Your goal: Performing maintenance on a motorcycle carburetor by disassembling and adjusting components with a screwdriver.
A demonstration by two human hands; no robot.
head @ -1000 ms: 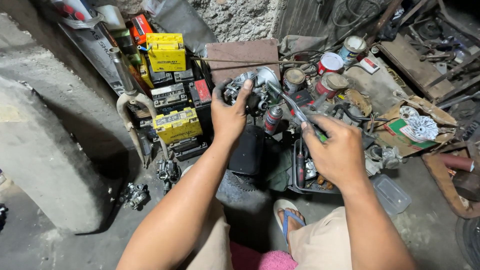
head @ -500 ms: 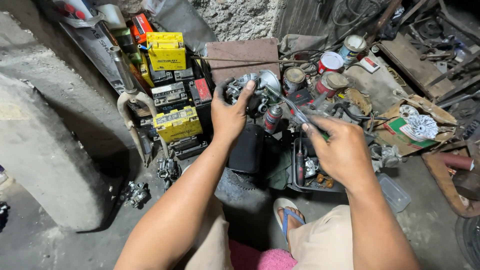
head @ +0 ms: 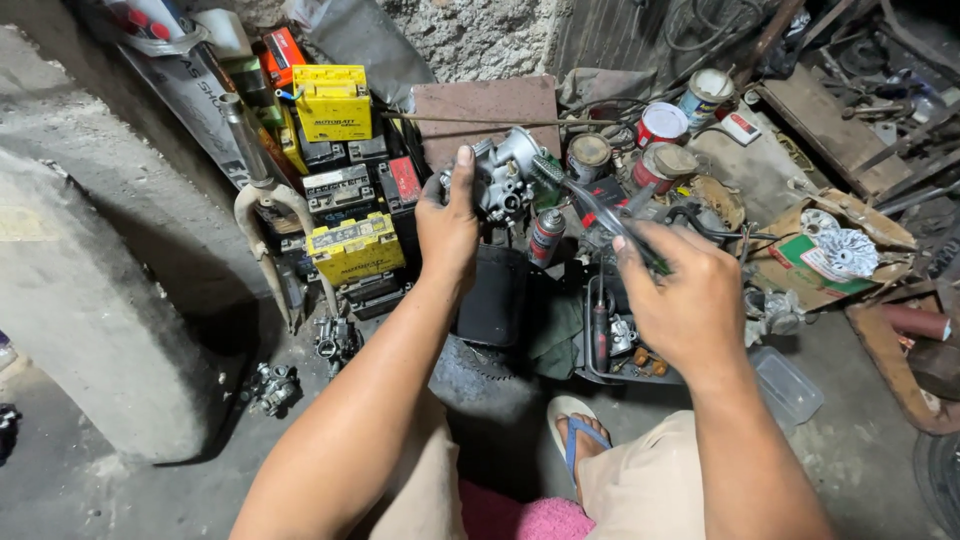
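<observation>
My left hand (head: 447, 228) grips a grey metal carburetor (head: 505, 178) and holds it up above a black container (head: 492, 295). In my right hand (head: 683, 295) is a pair of pliers (head: 612, 222) with green handles; its jaws point left toward the carburetor, a short gap away. A small red spray can (head: 546, 236) stands just below the gap between the two hands. My foot in a blue-strapped sandal (head: 578, 432) rests on the concrete floor below.
Yellow and black batteries (head: 340, 180) are stacked at the left beside a metal fork part (head: 262, 215). Paint cans (head: 662, 145) stand behind the hands. A black tool tray (head: 622, 340) sits below my right hand, a clear plastic box (head: 786, 385) to its right. Small engine parts (head: 272, 387) lie on the floor.
Both hands stay nearly in place. The pliers have shifted slightly toward the carburetor.
</observation>
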